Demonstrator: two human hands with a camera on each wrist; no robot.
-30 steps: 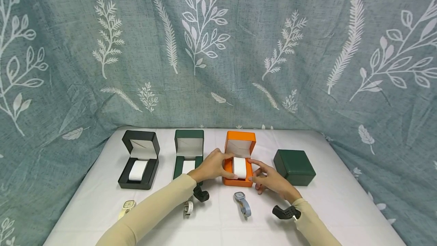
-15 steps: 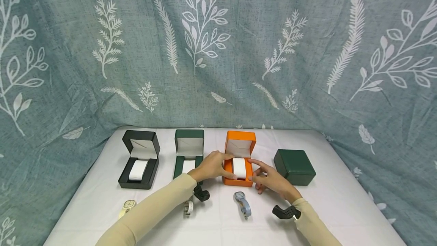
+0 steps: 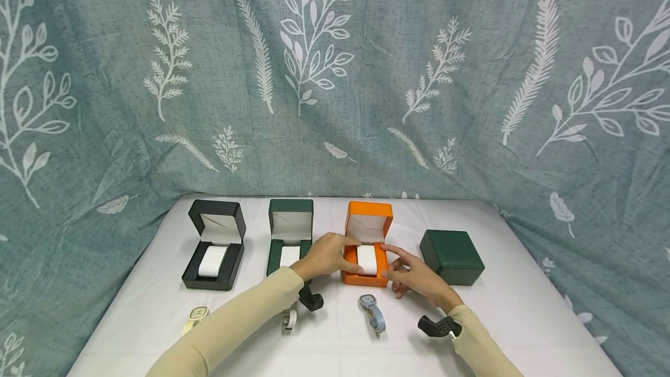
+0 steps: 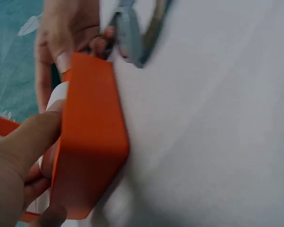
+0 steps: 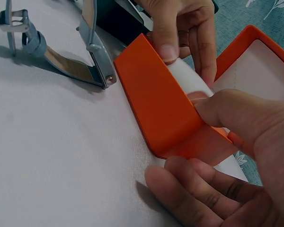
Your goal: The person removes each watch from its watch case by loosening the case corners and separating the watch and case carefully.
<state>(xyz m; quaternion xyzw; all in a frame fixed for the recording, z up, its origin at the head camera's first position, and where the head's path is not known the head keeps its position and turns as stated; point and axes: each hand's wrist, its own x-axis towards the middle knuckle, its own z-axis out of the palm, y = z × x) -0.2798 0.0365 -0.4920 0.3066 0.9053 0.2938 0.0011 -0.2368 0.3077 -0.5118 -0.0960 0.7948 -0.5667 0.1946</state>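
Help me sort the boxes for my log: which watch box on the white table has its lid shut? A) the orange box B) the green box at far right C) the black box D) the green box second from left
B: the far-right green square watch box sits with its lid down, while the black one, the other green one and the orange one stand open showing white cushions.

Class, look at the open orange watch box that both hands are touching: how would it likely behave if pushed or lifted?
The open orange watch box looks rigid, with crisp walls, so it probably keeps its shape when gripped. Its raised lid may make it tip backward if lifted carelessly. Its smooth base on the white tablecloth would likely slide, not roll, between the left hand and right hand.
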